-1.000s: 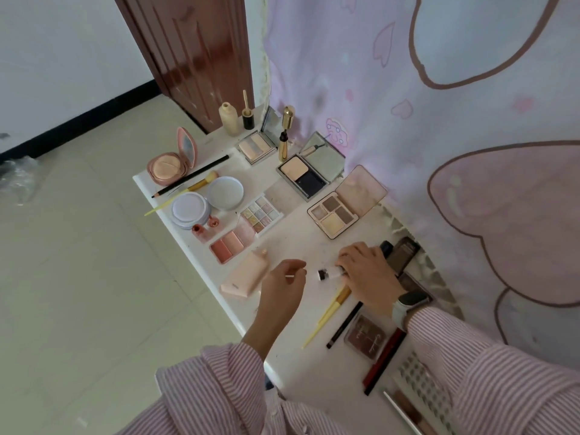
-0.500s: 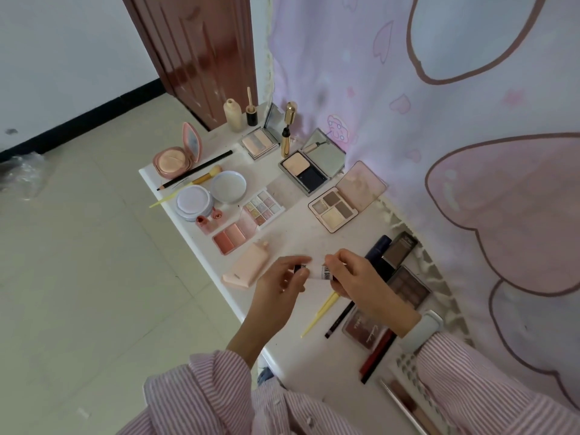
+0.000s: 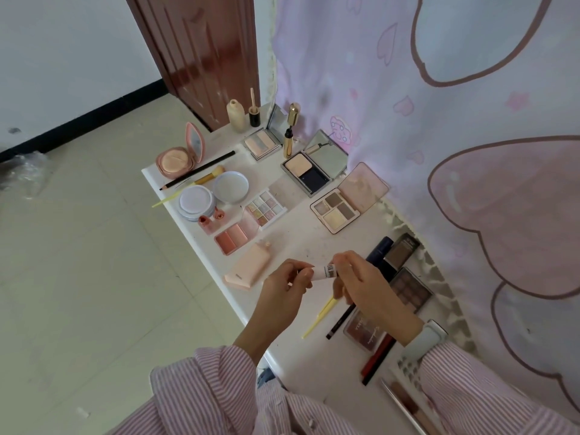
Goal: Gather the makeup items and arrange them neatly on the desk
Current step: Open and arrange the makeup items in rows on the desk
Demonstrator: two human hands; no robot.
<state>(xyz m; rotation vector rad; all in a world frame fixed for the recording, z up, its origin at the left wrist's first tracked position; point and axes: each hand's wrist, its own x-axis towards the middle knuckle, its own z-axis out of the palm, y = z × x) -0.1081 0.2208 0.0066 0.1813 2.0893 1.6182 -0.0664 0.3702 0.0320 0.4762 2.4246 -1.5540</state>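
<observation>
A small white tube [image 3: 325, 272] with a barcode label is held level above the white desk [image 3: 301, 243], near its front edge. My left hand [image 3: 287, 285] pinches the tube's dark left end. My right hand [image 3: 367, 285] grips its right end. Under my right hand lie a yellow-handled brush [image 3: 320, 317] and a dark pencil [image 3: 340, 321]. Open eyeshadow palettes [image 3: 337, 211], a blush palette [image 3: 232, 240], a peach bottle [image 3: 251, 266] and round compacts [image 3: 196, 202] are spread across the desk.
A pink patterned curtain [image 3: 439, 120] hangs along the desk's right side. A brown door [image 3: 194, 54] stands behind the far end. Dark palettes [image 3: 411, 288] and a red pencil [image 3: 378, 357] crowd the near right. Tiled floor [image 3: 78, 262] lies to the left.
My right hand lifted the white tube off the desk and my left hand came in to take its other end. Both hands now hold it in the air.
</observation>
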